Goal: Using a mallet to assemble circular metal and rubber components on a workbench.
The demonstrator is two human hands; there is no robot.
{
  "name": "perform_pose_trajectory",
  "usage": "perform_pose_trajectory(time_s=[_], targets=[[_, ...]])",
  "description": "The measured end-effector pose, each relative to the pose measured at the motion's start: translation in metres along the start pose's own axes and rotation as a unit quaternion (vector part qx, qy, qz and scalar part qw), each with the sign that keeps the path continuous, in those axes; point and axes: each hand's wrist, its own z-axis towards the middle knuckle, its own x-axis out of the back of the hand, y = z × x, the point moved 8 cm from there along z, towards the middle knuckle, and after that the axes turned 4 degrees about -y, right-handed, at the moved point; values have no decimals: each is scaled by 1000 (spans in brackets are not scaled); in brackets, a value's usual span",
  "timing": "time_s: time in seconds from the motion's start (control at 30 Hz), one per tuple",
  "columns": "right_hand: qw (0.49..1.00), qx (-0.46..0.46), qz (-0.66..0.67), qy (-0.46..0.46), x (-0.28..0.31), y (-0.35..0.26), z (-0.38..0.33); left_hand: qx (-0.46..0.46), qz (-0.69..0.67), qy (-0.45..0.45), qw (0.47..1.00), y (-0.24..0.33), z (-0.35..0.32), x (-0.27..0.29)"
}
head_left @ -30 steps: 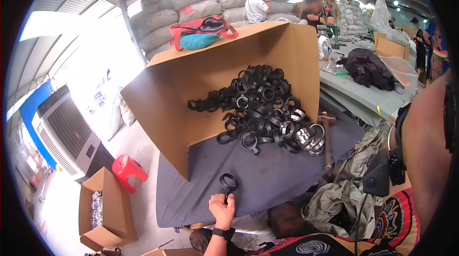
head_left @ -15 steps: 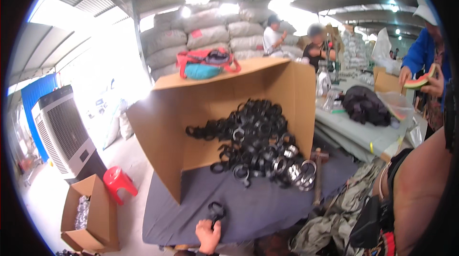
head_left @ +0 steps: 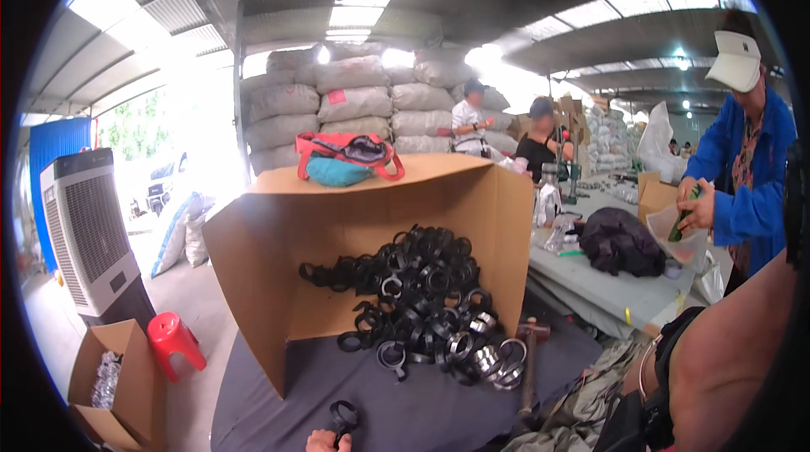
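My left hand (head_left: pixel 326 442) is at the lower edge of the view, fingers closed on a black ring clamp (head_left: pixel 343 416) that stands up above the table. Only its fingers and thumb show; the rest is cut off. Beyond it, a large cardboard box (head_left: pixel 246 283) lies on its side on the dark cloth-covered table (head_left: pixel 371 389), its open side toward me. A heap of black ring clamps (head_left: pixel 422 279) spills out of the box, with several shiny metal rings (head_left: pixel 488 359) at its right front. No right hand of mine can be made out.
A hammer (head_left: pixel 529 368) lies right of the heap. A red and teal bag (head_left: pixel 342 161) rests on the box. On the left stand a red stool (head_left: pixel 175 342), a small carton (head_left: pixel 139 384) and an air cooler (head_left: pixel 89 224). A bare arm (head_left: pixel 726 359) fills the right; behind it someone in blue (head_left: pixel 747 173) holds a melon slice.
The view has shifted, so the box and table sit lower and further left. My left hand still grips the clamp, nearer the lower edge. The person in blue has lowered and turned the melon slice.
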Motion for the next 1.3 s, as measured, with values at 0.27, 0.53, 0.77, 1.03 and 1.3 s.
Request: perform_pose_trajectory(time_s=[0.27, 0.53, 0.77, 1.03, 1.3], targets=[[987, -136, -88, -13, 20, -51, -31, -12, 13, 8, 1000, -17, -8, -14], [925, -348, -109, -104, 6, -76, -111, 3, -35, 38, 999, -20, 5, -14], [612, -683, 84, -390, -61, -116, -356, -6, -28, 25, 999, -20, 0, -17], [544, -633, 73, -546, -119, -179, -422, 6, -15, 17, 1000, -18, -4, -12], [540, -709, -97, -444, -11, -176, -432, 9, -12, 6, 1000, -21, -3, -19]])
